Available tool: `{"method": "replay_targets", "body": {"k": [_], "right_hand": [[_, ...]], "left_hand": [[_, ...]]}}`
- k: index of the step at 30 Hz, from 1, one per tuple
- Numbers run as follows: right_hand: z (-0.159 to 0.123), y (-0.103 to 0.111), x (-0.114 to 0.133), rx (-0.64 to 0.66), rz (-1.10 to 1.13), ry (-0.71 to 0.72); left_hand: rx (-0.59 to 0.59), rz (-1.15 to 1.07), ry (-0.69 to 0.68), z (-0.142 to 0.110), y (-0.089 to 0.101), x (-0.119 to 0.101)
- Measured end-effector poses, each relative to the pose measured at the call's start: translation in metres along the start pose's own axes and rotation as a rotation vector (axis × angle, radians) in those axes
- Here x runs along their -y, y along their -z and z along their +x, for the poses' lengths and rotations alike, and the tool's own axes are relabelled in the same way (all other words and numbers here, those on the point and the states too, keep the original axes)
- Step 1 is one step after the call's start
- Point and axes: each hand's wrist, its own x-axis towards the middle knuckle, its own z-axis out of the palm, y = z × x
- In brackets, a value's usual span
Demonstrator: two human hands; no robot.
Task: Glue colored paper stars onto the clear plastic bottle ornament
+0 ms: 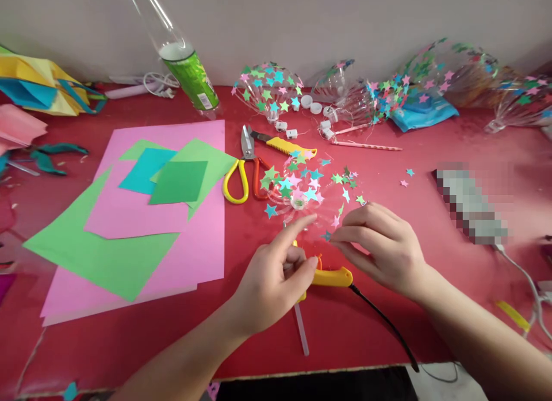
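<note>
My right hand [382, 245] is closed in a pinch, with a small blue paper star [326, 236] at its fingertips. Over a yellow glue gun [334, 277] hovers my left hand [273, 280], index finger stretched out and the others loosely curled; I see nothing held in it. The gun lies on the red table, partly hidden by that hand, and a clear glue stick [302, 332] pokes out of its back. Just beyond my hands sits a clear plastic piece with splayed strips [298, 201], covered with pink, green and blue stars. More loose stars [345, 194] lie beside it.
Coloured paper sheets [207, 217] cover the left. Red-and-yellow-handled pliers [247, 145] and a yellow utility knife [288, 146] lie behind the star-covered piece. Farther back stand a green-labelled bottle [192, 79] and star-decorated plastic pieces [267, 87]. A blurred-out device [470, 205] with a cable lies right.
</note>
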Motion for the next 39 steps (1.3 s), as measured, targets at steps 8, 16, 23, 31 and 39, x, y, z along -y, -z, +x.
{"method": "replay_targets", "body": {"k": [8,16,23,31,39], "right_hand": [[0.000,-0.006,-0.006,0.030,0.048,-0.005],[0.001,-0.011,-0.009,0.015,0.085,-0.010],[0.001,-0.014,-0.009,0.007,0.118,-0.008],[0.000,-0.017,-0.009,-0.017,0.114,-0.022],[0.000,-0.017,-0.007,-0.041,0.065,-0.013]], "left_hand": [[0.018,0.035,0.023,0.006,0.002,0.001],[0.045,-0.009,0.048,0.005,0.003,0.001],[0.054,-0.027,0.046,0.006,0.002,0.000],[0.054,-0.046,0.078,0.006,0.003,-0.003],[0.062,-0.142,0.145,0.005,0.001,-0.004]]}}
